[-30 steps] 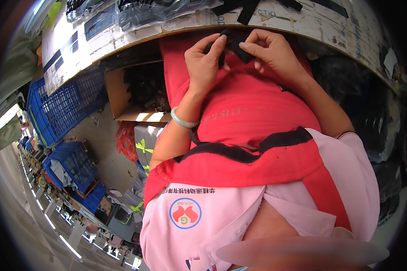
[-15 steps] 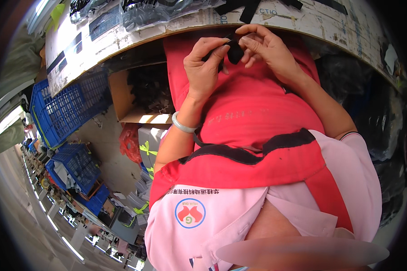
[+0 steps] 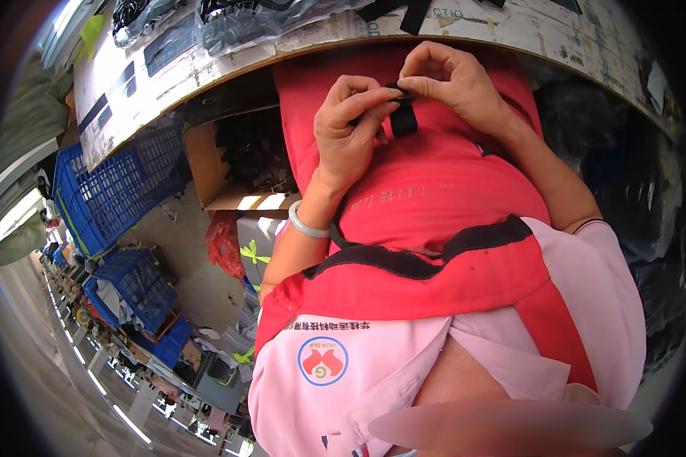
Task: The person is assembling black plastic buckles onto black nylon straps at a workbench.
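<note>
A single head-mounted fisheye view looks steeply down the wearer's chest, close to the hands (image 3: 404, 114), which work just below the bench (image 3: 206, 65) edge at the top. Straight edges bend near the rim; the floor (image 3: 175, 244) appears lower left.

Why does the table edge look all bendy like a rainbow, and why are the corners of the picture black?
In the head view, the fisheye lens bends the straight table edge into an arc and leaves the corners dark; the left hand and right hand on the black strap sit mid-frame, sharp and evenly lit; a smeared patch blurs the bottom.
</note>
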A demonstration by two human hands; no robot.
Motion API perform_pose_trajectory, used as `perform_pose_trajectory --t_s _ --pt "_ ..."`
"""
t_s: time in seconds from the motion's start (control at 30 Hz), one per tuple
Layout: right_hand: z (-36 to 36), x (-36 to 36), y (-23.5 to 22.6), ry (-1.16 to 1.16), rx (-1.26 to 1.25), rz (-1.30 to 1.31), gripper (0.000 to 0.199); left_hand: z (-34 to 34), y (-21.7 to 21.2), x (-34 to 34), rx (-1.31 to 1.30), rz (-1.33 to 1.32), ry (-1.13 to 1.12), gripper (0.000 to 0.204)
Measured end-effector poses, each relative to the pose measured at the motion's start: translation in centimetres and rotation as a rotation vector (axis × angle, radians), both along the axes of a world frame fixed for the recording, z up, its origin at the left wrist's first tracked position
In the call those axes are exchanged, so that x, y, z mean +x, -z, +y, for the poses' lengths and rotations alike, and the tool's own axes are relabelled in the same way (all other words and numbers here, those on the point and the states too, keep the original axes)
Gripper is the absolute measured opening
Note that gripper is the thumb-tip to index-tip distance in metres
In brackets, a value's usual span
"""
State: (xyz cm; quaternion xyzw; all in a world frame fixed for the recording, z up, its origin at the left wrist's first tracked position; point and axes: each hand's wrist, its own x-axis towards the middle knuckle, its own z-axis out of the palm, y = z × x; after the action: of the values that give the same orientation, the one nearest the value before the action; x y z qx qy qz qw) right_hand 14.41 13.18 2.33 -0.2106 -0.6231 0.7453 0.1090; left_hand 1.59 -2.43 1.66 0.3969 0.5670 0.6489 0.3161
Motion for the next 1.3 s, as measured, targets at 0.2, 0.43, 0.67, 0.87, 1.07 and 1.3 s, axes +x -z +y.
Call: perform_pose_trajectory --t_s 0.2,0.43,0.67,0.87,1.07,1.3 --pt "0.3 -1.9 1.7 0.040 -0.023 0.059 0.015 -2.5 -2.5 -1.0 -0.122 -0.148 0.028 0.014" --pt "-2.4 -3.7 1.1 -0.259 -0.016 -0.013 0.022 -15.3 -3.6 -9.2 -0.598 0.073 -0.516 0.024" --pt "-4.1 -4.5 -0.1 -0.441 0.001 -0.230 0.022 -8.7 -1.3 -4.0 -0.266 -0.231 -0.371 0.025" --pt "-2.4 -3.2 1.8 -0.277 -0.026 -0.147 0.022 -0.7 1.3 -1.0 -0.147 -0.388 -0.054 0.028" --pt "-1.1 -2.2 1.7 -0.083 -0.517 -0.189 0.018 -0.6 1.8 -2.4 -0.201 -0.705 -0.001 0.030" --pt "-1.1 -1.9 1.9 -0.115 -0.183 -0.086 0.021 1.4 3.1 -1.5 -0.187 -0.807 -0.075 0.019"
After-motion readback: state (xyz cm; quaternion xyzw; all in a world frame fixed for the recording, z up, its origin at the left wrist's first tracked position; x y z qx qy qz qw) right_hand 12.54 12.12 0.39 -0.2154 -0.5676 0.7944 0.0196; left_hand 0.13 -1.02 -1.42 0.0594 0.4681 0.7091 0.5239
